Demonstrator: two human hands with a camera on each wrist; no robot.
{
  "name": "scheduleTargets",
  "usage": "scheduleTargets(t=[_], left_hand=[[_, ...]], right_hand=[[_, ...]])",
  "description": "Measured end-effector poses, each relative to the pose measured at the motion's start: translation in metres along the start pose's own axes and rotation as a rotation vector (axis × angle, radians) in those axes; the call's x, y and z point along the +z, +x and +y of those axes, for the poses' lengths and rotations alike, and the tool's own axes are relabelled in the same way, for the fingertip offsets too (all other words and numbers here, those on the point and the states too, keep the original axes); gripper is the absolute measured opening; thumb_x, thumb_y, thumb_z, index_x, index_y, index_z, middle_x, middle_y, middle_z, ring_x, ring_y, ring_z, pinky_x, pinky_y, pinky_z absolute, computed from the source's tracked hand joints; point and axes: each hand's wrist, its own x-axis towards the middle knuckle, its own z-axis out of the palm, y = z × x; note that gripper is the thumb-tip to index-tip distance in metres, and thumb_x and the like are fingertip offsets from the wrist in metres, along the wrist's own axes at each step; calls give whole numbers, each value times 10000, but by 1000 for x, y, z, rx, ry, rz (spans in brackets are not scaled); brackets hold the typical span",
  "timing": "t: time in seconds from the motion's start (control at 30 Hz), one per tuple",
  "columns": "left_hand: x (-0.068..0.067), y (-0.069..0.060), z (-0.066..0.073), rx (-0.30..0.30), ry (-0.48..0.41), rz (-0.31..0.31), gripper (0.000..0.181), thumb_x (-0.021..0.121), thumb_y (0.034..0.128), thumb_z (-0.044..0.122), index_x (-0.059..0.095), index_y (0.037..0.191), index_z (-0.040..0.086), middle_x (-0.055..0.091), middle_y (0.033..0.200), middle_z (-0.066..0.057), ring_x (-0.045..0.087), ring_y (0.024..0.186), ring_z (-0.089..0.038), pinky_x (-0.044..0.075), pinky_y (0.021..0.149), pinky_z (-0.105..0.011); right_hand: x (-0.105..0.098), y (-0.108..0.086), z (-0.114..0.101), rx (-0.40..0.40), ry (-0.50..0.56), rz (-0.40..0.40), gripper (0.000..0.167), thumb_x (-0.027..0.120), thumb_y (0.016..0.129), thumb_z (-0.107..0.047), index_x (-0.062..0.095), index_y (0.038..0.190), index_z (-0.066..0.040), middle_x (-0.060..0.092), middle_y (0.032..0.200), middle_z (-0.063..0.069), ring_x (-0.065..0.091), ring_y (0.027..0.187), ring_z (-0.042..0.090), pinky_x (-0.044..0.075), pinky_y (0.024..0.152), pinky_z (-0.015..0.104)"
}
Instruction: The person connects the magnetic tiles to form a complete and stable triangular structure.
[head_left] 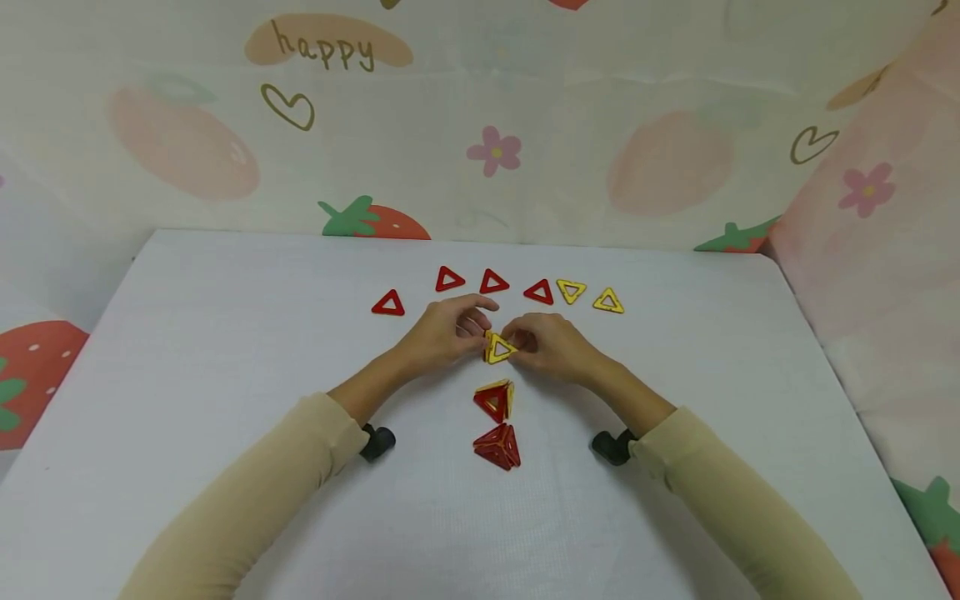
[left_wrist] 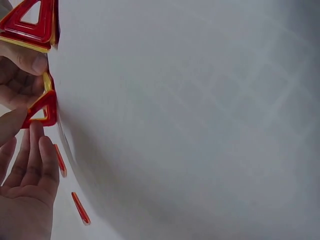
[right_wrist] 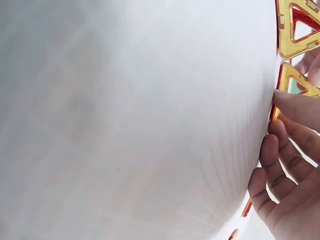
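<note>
Across a white tabletop (head_left: 225, 500), I see a red-and-yellow triangle assembly (head_left: 492, 351) between the left hand (head_left: 448, 332) and right hand (head_left: 553, 345). The left pinches its red side; the right pinches near the yellow tip, pointing rightward.

white table (head_left: 225, 350) | four red triangles (head_left: 387, 312) | two yellow triangles (head_left: 608, 309) | red-yellow pyramid (head_left: 495, 413) | red pyramid (head_left: 496, 452)

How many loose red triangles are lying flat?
4: leftmost red triangle, next one, one beyond the left hand, one beside a yellow triangle. Hands may hide more.
</note>
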Motion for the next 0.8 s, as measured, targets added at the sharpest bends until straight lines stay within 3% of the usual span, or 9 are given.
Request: scheduleTargets(t=[0.23,0.5,0.8], left_hand=[[1,0,-2,-5,13,-10,469,737,868,-15,586,1310,28,675,1071,-108,668,948,-211,551,848,-296],[3,0,-4,-18,-41,-28,465,741,859,-29,585,1297,-6,684,1133,-138,688,1017,-227,550,866,-307],[1,-1,-7,-19,9,-50,321,770,854,28,683,1159,-23,702,1102,-109,690,946,-187,551,849,-288]], right_hand=[[0,1,-2,18,1,-11,256,766,860,-83,701,1103,-35,653,889,24,581,835,161,475,750,303],[1,1,-1,24,20,-18,239,747,872,-78,706,1103,-34,643,871,16,569,825,161,464,749,300],[0,0,-1,12,45,-26,243,731,876,-68,704,1115,-32,626,856,10,549,813,156,448,741,310]])
